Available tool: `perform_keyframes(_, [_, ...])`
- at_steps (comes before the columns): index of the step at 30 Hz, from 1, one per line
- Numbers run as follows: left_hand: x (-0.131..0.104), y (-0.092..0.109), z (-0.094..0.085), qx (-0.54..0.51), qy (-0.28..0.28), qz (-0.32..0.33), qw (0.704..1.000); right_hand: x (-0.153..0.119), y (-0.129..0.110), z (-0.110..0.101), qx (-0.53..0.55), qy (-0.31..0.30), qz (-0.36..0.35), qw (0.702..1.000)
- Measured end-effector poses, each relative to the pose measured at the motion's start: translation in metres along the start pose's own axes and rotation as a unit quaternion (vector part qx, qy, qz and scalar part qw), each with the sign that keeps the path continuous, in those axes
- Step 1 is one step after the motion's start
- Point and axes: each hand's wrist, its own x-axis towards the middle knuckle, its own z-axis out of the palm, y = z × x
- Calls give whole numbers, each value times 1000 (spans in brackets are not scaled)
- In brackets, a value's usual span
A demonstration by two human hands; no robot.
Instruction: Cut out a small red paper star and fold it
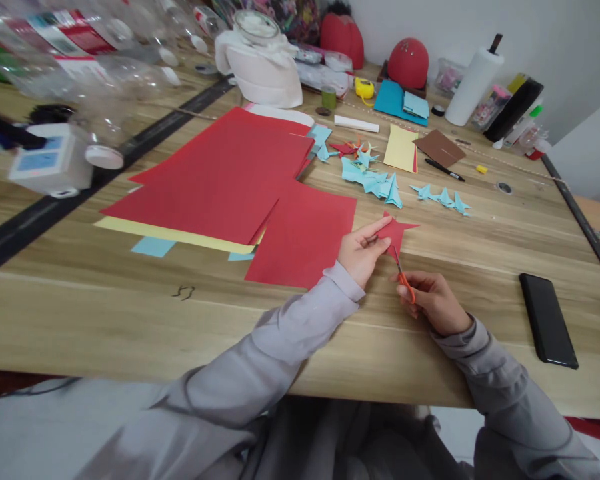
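Red star-shaped paper cutout [396, 232] sits pinched between left hand [361, 252] fingertips, lifted off the wooden table [130, 300], steadied while right hand [433, 300] fingers, curled through small orange-handled scissors [404, 275], snip just below.

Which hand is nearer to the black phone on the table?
Right. The right hand, holding scissors, is just left of the phone. The left hand, holding the red star, is farther left.
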Motion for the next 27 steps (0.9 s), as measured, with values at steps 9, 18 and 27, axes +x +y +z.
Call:
perform_keyframes(9, [2, -1, 0, 7, 6, 0, 1000, 1, -1, 1, -14, -2, -6, 1000])
perform_keyframes(18, [4, -2, -1, 6, 8, 7, 1000, -1, -2, 2, -20, 7, 1, 1000])
perform_keyframes(27, [8, 1, -4, -20, 30, 22, 999, 2, -4, -7, -126, 137, -86, 979])
